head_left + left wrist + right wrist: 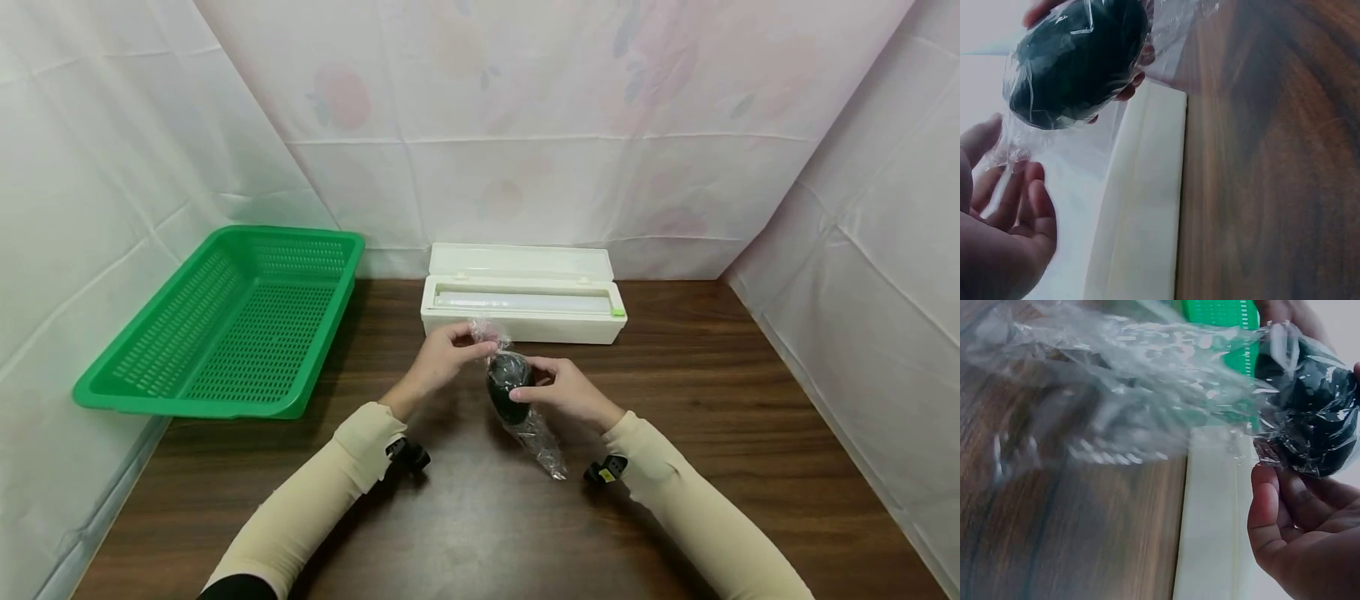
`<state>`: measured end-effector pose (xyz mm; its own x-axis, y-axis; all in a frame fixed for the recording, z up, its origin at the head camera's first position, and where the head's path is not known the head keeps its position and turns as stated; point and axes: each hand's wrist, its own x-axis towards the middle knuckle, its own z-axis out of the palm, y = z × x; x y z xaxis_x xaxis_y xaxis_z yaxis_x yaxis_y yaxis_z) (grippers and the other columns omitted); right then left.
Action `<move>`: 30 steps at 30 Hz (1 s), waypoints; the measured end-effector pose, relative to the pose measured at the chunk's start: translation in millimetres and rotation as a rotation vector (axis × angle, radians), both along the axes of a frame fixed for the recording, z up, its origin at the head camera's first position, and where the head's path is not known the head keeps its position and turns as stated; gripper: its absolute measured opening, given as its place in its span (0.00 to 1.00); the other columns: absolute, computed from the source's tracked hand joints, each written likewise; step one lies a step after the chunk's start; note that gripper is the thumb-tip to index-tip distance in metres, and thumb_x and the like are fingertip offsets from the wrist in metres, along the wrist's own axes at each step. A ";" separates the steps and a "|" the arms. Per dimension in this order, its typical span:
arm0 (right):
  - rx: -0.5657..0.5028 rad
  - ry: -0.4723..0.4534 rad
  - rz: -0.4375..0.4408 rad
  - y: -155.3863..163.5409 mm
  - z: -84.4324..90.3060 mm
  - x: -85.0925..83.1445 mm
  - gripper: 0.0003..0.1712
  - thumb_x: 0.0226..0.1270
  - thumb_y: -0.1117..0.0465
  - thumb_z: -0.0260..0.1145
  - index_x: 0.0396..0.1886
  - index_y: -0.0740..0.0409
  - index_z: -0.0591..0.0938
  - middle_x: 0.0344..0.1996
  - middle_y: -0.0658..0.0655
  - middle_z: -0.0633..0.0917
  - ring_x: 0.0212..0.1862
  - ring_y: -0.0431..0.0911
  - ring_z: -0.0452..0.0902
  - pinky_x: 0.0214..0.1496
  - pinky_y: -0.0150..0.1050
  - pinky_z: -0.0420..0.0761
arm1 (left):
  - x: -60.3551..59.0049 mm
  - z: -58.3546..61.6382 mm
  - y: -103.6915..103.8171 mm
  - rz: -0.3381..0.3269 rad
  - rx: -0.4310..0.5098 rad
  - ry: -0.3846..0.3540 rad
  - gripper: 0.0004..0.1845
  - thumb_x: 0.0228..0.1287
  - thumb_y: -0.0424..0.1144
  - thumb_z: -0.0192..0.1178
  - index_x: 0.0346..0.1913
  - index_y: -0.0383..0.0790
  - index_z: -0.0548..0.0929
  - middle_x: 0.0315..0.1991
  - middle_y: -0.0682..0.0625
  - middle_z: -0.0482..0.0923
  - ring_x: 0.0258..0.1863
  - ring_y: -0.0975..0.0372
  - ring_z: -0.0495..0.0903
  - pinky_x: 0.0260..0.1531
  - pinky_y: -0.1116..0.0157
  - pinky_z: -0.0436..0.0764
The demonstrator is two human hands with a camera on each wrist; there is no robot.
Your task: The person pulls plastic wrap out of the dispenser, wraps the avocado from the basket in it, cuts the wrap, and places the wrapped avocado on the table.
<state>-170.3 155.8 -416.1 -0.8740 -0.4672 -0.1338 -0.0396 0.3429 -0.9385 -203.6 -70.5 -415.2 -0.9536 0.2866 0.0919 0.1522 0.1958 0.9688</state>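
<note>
Dark wood-grain table [465, 517] enclosed by pale floral sheeting [570, 125]. I see a green basket [225, 325] at ten o'clock and a white film dispenser [525, 304] at twelve. At centre, the left hand [442, 358] pinches the cling film [540, 437] — fingers curled on its upper end — while the right hand [566, 390] cups the dark egg-shaped object [508, 385]. The right-wrist view alone shows the film's loose, crumpled tail [1116, 394]. No legible writing.

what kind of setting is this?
Probably a staged recording booth, not a real kitchen: white floral sheets hang as walls around a dark wooden table bearing a green perforated plastic basket and a white cling-film dispenser box.
</note>
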 end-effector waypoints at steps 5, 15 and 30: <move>0.015 0.018 0.064 -1.8 -5.0 0.3 0.29 0.59 0.56 0.72 0.58 0.64 0.80 0.38 0.58 0.88 0.35 0.42 0.82 0.44 0.44 0.84 | -2.2 4.0 3.6 0.010 -0.011 0.081 0.11 0.62 0.37 0.67 0.41 0.32 0.87 0.38 0.40 0.87 0.32 0.67 0.80 0.34 0.69 0.80; 0.019 0.100 0.122 -3.7 -8.1 1.7 0.36 0.54 0.57 0.76 0.62 0.65 0.77 0.43 0.61 0.88 0.38 0.43 0.81 0.40 0.35 0.82 | -3.2 9.9 8.7 -0.023 -0.228 0.061 0.12 0.67 0.41 0.61 0.42 0.33 0.82 0.29 0.45 0.82 0.25 0.63 0.76 0.28 0.68 0.77; 0.044 0.216 0.078 -2.5 -7.5 7.4 0.37 0.49 0.59 0.79 0.62 0.61 0.78 0.38 0.58 0.84 0.37 0.51 0.75 0.35 0.32 0.77 | -4.8 3.0 14.6 -0.012 -0.012 -0.326 0.12 0.61 0.38 0.66 0.37 0.29 0.85 0.25 0.53 0.81 0.22 0.66 0.76 0.23 0.71 0.76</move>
<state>-162.8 153.3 -423.6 -0.8461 -0.5321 0.0303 -0.2655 0.3715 -0.8897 -208.4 -55.9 -412.2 -0.9290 0.2971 -0.2209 -0.1630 0.2073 0.9646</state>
